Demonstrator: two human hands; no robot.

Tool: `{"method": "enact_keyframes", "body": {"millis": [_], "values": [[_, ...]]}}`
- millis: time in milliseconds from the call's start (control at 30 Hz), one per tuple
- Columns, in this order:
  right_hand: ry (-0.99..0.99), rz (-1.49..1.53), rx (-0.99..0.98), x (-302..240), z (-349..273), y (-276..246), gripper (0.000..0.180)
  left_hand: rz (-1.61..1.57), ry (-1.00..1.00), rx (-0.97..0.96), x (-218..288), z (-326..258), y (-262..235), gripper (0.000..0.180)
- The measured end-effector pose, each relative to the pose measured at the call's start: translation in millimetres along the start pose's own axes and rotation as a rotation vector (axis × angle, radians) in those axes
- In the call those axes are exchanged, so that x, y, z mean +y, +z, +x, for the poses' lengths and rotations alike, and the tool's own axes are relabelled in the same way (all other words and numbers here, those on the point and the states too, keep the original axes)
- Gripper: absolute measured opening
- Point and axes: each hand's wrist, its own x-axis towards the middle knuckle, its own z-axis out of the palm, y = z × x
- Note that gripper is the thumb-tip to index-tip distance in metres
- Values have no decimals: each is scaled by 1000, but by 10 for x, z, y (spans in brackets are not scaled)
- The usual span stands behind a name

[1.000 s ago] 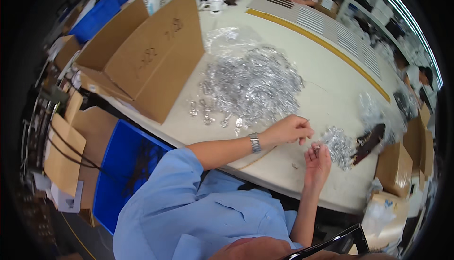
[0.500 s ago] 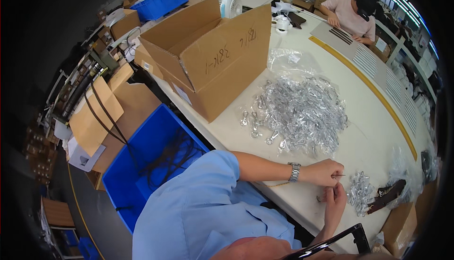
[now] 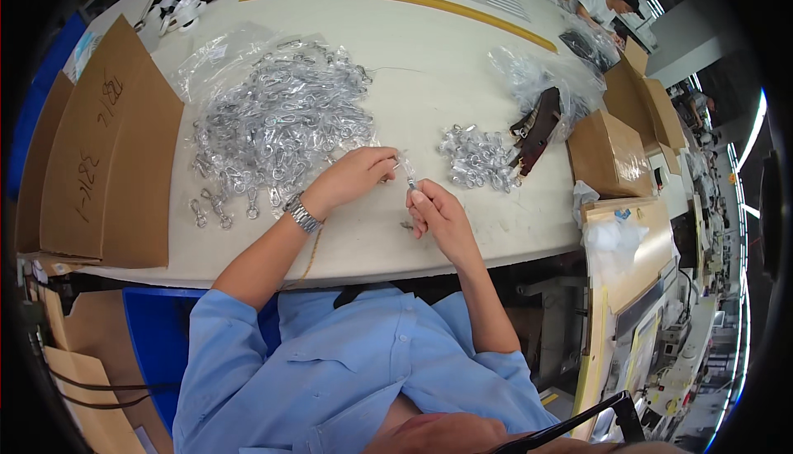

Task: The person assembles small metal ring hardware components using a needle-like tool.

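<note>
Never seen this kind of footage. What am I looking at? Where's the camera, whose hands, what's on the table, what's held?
There is no machine here: a person works with bare hands. The one picture comes from a wide fisheye camera on that person's head, looking down, so straight edges bend and the blue shirt fills the bottom.

The left hand, with a wristwatch, and the right hand meet over a pale table. Between their fingertips they hold one small metal clip; its detail is too small to tell.

On the table: a big pile of clips on clear plastic to the left, a smaller pile to the right, dark straps beside a clear bag, an open cardboard box far left and smaller boxes on the right. Another person sits at the far end.
</note>
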Motion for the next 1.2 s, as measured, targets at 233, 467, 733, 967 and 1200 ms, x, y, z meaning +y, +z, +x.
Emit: {"method": "enact_keyframes", "body": {"millis": [233,467,733,967,1200], "values": [[88,87,-31,102,-30,-143,25,-48,27,-337,444,-96,27,38],[112,152,23,132,2,-62,25,-109,-33,-400,376,-147,132,41],[154,178,34,217,34,39,24,468,271,41,111,-198,445,22],[76,831,122,194,147,-245,25,-119,-41,-34,342,-24,-145,27],[-94,-455,165,-164,330,39,36,-261,-116,309,258,8,-329,23]]}}
